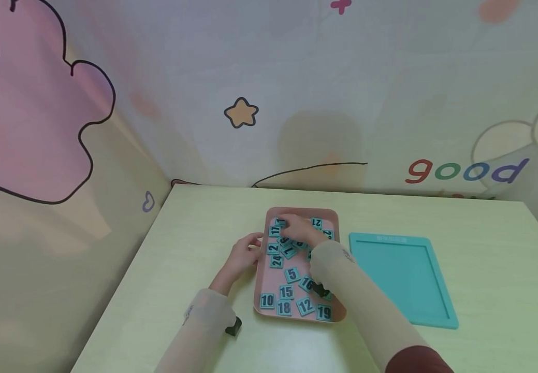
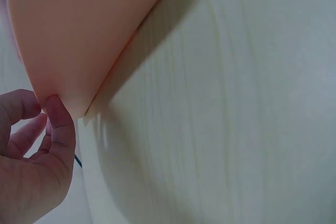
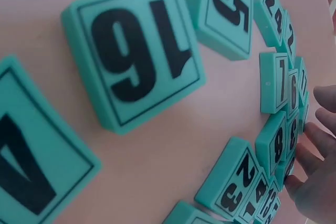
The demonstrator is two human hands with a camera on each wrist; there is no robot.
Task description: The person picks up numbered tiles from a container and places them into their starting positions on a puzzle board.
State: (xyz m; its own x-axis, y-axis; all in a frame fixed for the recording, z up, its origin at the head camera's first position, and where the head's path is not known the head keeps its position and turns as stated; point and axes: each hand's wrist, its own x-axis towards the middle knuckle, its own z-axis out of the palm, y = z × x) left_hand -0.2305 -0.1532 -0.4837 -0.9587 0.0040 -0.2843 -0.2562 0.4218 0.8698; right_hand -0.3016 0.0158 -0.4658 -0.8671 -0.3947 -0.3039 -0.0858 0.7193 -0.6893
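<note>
A pink tray on the pale table holds several teal number tiles, among them 16, 5, 10 and 19. My left hand holds the tray's left rim. In the left wrist view its thumb presses on the tray's rounded corner with the fingers curled behind. My right hand reaches across the tray and lies over the heaped tiles at its far end. In the right wrist view its fingertips touch the bunched tiles 8 and 23.
A teal framed board lies flat to the right of the tray. The table stands in a corner, with patterned walls close behind and at the left. Bare tabletop shows left of the tray and beyond the board.
</note>
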